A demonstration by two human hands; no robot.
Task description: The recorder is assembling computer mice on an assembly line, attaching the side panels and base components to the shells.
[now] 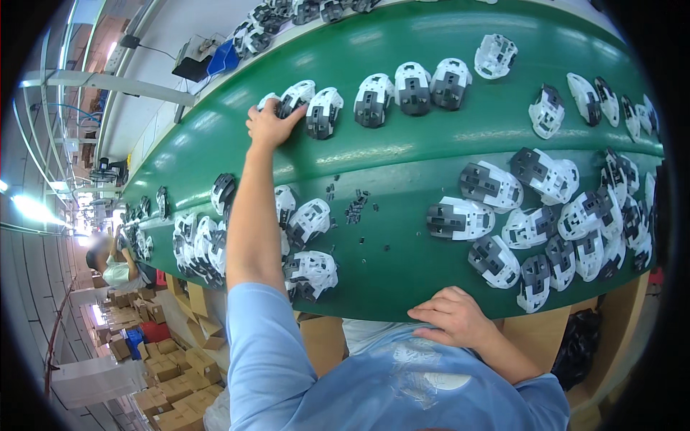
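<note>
My left arm reaches out across the green bench, and my left hand (270, 128) is closed round a white and dark grey computer mouse shell (297, 93) at the left end of a row. Another pale shell (269, 99) shows partly behind its fingers. Just right of the thumb stands a separate mouse shell (324, 113). At the bench's near edge rests my right hand (454, 316), with its fingers stretched loosely and nothing visible in them. More shells (415, 89) continue the row to the right.
Small black pieces (356, 207) lie scattered mid-bench. Piles of mouse shells (589, 228) sit at the right and others (198, 241) at the left. A blue tray (223, 59) stands beyond the far edge. Cardboard boxes (180, 388) and a person (118, 267) are at the far left.
</note>
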